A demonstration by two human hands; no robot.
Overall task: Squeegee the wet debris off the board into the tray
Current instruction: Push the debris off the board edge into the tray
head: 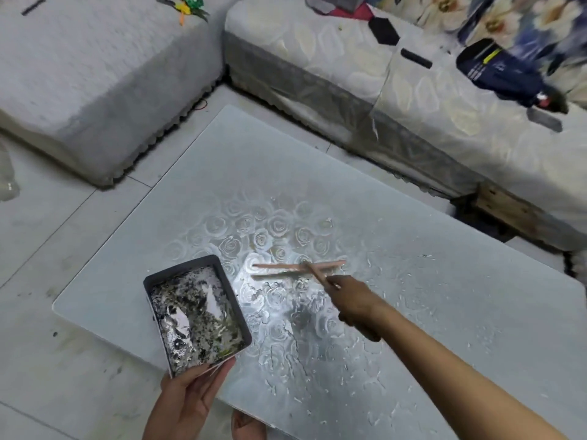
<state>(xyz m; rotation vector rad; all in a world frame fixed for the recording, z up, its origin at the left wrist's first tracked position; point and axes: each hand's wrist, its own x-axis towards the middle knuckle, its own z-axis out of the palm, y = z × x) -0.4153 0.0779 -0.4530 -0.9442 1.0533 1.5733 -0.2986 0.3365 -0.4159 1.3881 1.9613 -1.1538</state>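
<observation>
A pale glass-topped board (444, 312) with an embossed rose pattern lies low in front of me, wet and streaked with water and small white flecks. My right hand (355, 301) grips the handle of a pink squeegee (295, 266), whose blade lies across the board's middle. My left hand (187, 398) holds the near end of a dark rectangular tray (149, 281), which rests at the board's left front edge. The tray is filled with dark wet debris and white scraps.
A grey covered sofa seat (95, 84) stands at the back left and a floral-covered sofa (428, 100) runs along the back right, with dark clothing (502, 71) on it. Tiled floor (47, 249) surrounds the board. A foot (247, 423) shows below the front edge.
</observation>
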